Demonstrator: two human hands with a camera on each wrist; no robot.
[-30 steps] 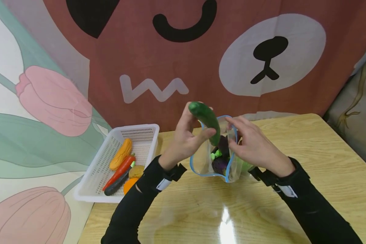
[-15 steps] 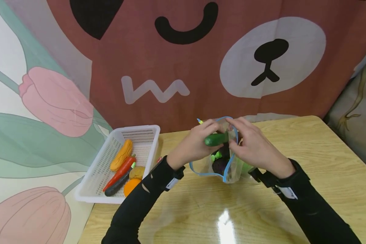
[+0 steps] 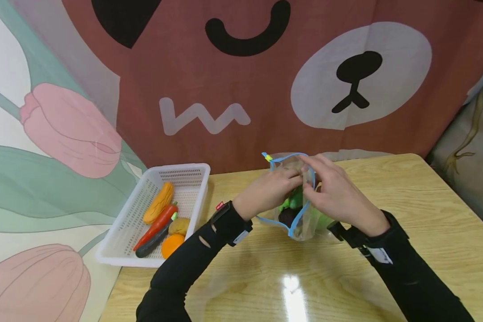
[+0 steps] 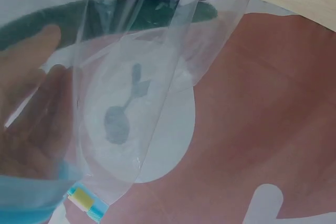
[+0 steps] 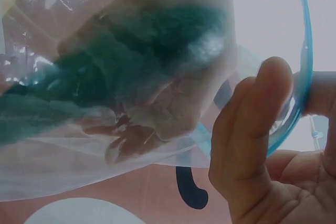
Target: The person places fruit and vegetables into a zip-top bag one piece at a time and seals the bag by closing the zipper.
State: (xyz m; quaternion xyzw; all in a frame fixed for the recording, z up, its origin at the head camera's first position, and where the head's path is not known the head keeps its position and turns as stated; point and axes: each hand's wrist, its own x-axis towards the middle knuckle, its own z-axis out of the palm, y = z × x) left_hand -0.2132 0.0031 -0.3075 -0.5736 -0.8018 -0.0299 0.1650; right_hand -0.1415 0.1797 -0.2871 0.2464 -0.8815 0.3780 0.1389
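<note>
A clear zip bag with a blue rim stands open on the wooden table. Inside it lie a dark purple eggplant with a bright green stem, and a green cucumber. My left hand reaches into the mouth of the bag. In the left wrist view its thumb lies against the cucumber, while the other fingers stand apart from it. Through the plastic in the right wrist view, the cucumber lies in front of that hand. My right hand pinches the blue rim on the right side.
At the left a white perforated basket holds a wrinkled yellow vegetable, a red chili pepper, a dark slim eggplant, a potato and an orange. Something pale green shows beside the bag. A printed cloth hangs behind.
My left hand has carried the cucumber from above the bag down into it, and the cucumber now lies below the hand's fingers. The right hand has stayed on the rim.
</note>
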